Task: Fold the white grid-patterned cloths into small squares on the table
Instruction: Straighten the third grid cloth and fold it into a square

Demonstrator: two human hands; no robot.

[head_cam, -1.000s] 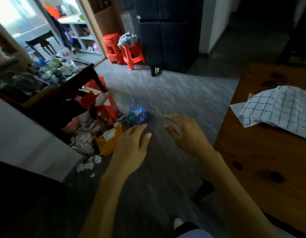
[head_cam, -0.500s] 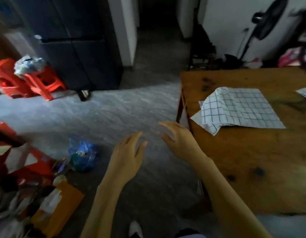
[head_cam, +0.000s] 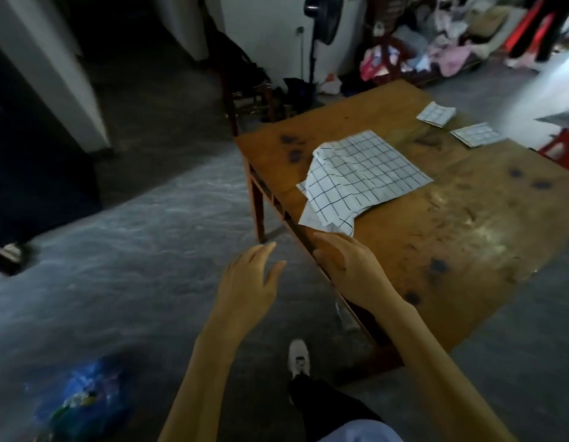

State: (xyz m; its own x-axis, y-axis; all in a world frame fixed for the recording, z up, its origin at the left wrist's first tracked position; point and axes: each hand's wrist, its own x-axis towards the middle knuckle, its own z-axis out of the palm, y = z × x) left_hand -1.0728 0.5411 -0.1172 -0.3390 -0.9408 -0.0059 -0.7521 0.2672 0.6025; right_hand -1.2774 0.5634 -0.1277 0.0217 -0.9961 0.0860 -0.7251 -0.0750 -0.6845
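A white grid-patterned cloth [head_cam: 366, 175] lies rumpled and partly spread on the wooden table [head_cam: 461, 237], one corner hanging over the near left edge. Two small folded grid cloths [head_cam: 436, 113] [head_cam: 477, 134] rest near the table's far right edge. My right hand [head_cam: 350, 266] hovers over the table's left edge, just short of the hanging corner, fingers loosely extended and holding nothing. To its left, my left hand [head_cam: 249, 277] is held out over the floor, fingers relaxed and empty.
A blue plastic bag [head_cam: 82, 397] lies on the grey floor at lower left. My shoe [head_cam: 298, 357] stands by the table leg. A standing fan [head_cam: 321, 23] and a dark chair [head_cam: 245, 87] are behind the table. Piled clothes [head_cam: 436, 49] and a red stool [head_cam: 560, 148] sit at right.
My view has swung right from the cluttered floor toward the table. Both hands have moved with it, and the right hand now reaches the table's edge near the cloth.
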